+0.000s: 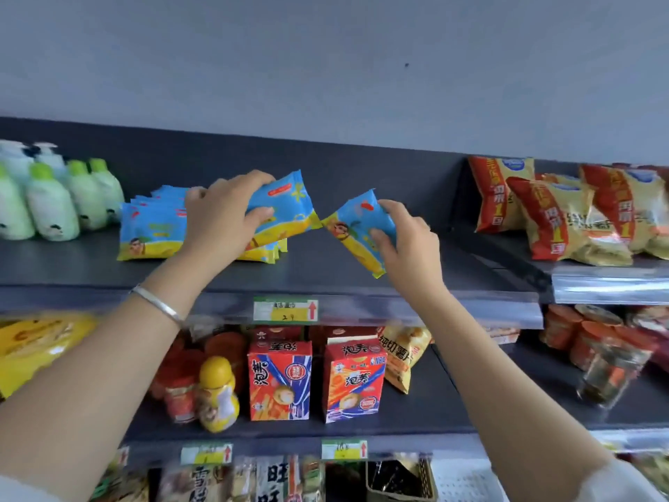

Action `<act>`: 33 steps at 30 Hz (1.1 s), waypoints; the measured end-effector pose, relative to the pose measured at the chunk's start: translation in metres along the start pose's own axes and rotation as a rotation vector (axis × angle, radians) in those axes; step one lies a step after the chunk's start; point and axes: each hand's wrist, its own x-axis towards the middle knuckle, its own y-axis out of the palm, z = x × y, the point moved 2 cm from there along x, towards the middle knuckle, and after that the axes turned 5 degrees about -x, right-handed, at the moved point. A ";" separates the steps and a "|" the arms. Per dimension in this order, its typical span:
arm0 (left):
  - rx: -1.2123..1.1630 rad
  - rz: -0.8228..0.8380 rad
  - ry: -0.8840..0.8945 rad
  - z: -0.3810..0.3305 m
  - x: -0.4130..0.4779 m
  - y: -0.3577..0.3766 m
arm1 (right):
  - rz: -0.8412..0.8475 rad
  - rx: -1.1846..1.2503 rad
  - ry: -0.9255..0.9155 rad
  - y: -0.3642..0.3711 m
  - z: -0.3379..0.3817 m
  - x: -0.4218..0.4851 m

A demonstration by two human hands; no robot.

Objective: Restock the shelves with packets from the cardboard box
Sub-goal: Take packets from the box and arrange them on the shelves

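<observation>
Up at the top shelf (325,271), the left hand (221,215) grips a blue-and-yellow packet (289,201), its fingers (246,181) curled over the top edge and the thumb pressed on the face. It holds this packet tilted above the shelf's middle, just beside a row of matching packets (152,230) standing toward the left end. The right hand (409,244) pinches a second packet (356,221), held slanted, its lower corner near the shelf's front edge. Green bottles (50,208) stand at the far left end.
</observation>
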 end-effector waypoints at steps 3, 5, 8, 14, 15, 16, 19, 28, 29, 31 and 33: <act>0.072 -0.005 -0.020 0.053 0.006 -0.022 | 0.112 -0.104 -0.106 0.038 0.039 0.028; 0.097 -0.015 -0.046 0.085 0.007 -0.038 | 0.214 -0.149 -0.186 0.066 0.063 0.047; 0.130 -0.016 -0.071 0.128 0.006 -0.055 | 0.385 -0.214 -0.281 0.109 0.097 0.068; 0.110 0.034 -0.084 0.179 0.009 -0.060 | 0.557 -0.294 -0.365 0.166 0.139 0.086; 0.104 0.039 -0.080 0.184 0.009 -0.058 | 0.552 -0.331 -0.376 0.171 0.142 0.088; 0.098 0.049 -0.077 0.187 0.010 -0.056 | 0.533 -0.371 -0.387 0.176 0.144 0.089; 0.083 0.097 -0.058 0.196 0.013 -0.048 | 0.463 -0.413 -0.379 0.184 0.143 0.086; 0.106 0.308 -0.013 0.217 0.026 -0.028 | 0.390 -0.463 -0.372 0.186 0.133 0.075; 0.120 0.337 -0.010 0.216 0.028 -0.026 | 0.385 -0.463 -0.369 0.186 0.132 0.074; 0.145 0.385 -0.009 0.215 0.034 -0.023 | 0.375 -0.465 -0.367 0.185 0.132 0.074; 0.149 0.412 -0.016 0.216 0.039 -0.023 | 0.372 -0.465 -0.361 0.186 0.132 0.072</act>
